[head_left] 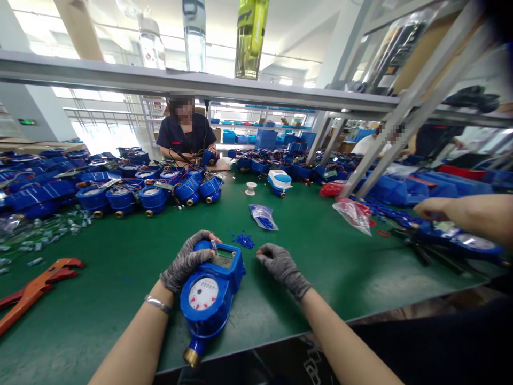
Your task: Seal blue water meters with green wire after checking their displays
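At near edge of table [132, 299], left of centre – blue meter [212, 324], dial [203, 293] up. I judge step in hand: steadying meter, picking at blue bits [245, 240]. Left hand [188, 261] clasps meter's far-left corner, thumb on top. Right hand [282, 268] hangs low beside bits, fingers curled together – can't tell whether pinching any. Next move likely calls for fine fingertip control, firm left hold.

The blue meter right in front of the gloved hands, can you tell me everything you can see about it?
The blue meter looks shiny, like plastic or painted metal. It has a round white dial with red marks, a rectangular window beyond that, and a brass-coloured end nearest the wearer. It sits face up and slanted near the edge of the green table. The left hand holds its far left side.
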`<state>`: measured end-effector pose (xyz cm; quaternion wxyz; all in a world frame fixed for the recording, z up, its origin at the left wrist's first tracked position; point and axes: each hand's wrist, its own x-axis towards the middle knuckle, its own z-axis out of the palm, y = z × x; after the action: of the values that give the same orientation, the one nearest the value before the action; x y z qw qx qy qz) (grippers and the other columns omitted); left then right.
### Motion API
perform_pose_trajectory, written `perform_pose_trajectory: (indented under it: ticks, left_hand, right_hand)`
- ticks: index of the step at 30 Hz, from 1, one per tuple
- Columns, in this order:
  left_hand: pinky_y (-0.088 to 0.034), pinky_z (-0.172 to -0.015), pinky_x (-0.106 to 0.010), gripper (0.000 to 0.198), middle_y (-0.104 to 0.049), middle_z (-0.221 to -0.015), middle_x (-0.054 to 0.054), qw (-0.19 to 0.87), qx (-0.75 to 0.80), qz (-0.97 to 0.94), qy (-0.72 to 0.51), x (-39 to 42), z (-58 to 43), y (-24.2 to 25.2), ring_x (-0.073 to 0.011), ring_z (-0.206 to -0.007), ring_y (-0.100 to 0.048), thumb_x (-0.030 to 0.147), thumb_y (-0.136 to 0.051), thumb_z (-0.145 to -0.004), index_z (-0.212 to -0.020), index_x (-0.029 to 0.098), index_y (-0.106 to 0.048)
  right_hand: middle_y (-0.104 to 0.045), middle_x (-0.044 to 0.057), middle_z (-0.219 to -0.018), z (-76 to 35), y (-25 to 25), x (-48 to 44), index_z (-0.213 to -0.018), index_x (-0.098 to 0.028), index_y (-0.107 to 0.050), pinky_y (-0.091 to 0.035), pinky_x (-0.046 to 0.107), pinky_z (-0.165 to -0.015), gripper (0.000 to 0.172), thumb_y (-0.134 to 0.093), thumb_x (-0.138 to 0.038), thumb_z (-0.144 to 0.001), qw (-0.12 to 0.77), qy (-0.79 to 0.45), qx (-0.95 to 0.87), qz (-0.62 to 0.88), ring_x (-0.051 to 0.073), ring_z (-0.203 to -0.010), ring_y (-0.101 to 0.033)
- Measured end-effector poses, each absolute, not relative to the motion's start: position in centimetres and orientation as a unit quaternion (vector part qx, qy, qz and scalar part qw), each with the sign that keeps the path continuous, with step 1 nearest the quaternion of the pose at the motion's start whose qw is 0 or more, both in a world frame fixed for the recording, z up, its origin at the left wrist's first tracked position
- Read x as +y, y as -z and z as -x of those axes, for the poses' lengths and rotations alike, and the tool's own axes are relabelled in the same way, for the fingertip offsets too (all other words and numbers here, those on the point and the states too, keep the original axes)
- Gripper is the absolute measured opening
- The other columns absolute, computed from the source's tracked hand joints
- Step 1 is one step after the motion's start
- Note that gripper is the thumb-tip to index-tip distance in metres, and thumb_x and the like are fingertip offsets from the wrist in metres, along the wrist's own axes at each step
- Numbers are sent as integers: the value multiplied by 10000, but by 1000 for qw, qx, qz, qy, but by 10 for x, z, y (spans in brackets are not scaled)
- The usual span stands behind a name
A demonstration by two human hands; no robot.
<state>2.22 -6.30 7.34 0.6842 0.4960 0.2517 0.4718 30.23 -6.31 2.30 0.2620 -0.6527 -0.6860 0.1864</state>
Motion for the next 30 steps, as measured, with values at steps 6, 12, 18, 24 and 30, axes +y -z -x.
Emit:
perform_pose_trajectory:
  ticks: [6, 12, 18, 24, 30]
  left_hand:
    - [-515, -813, -356, 273, -610, -1097, -83, 667, 242, -522, -473, -66, -25, -76, -253, -970, -602, 220, -716, -744, -999, 187, -624]
    - [-517, -829, -380, 300, -597, -1101, -85, 670, 235, -527, -467, -69, -29, -78, -257, -974, -597, 225, -729, -723, -991, 181, -602]
    - [-510, -831, -362, 285, -608, -1070, -78, 659, 235, -540, -469, -69, -31, -78, -244, -965, -596, 234, -731, -725, -969, 179, -593]
    - [-540, -750, -340, 297, -593, -1099, -67, 683, 227, -518, -463, -70, -31, -75, -226, -916, -605, 219, -728, -728, -980, 196, -573]
    - [-530, -774, -323, 295, -600, -1077, -70, 657, 247, -538, -467, -72, -32, -76, -216, -915, -596, 242, -743, -718, -957, 186, -580]
  right_hand:
    - [-679, 23, -837, -268, -47, -113, -858, -176, -660, -500, 273, -713, 92, -593, -237, -869, 402, -263, -690, 542, 165, -776, -634]
    - [-668, 28, -814, -258, -56, -114, -816, -178, -681, -486, 299, -711, 88, -609, -143, -851, 361, -218, -715, 558, 173, -756, -610]
    - [-657, 41, -865, -261, -57, -123, -875, -195, -681, -497, 321, -746, 136, -588, -96, -871, 342, -128, -784, 502, 190, -803, -602]
    - [-668, 112, -990, -262, -39, -138, -1082, -171, -668, -516, 389, -809, 217, -527, -143, -921, 327, 11, -825, 460, 246, -906, -602]
    - [-684, 61, -952, -260, -35, -130, -989, -205, -678, -516, 338, -797, 158, -531, -184, -935, 379, -112, -768, 504, 202, -872, -629]
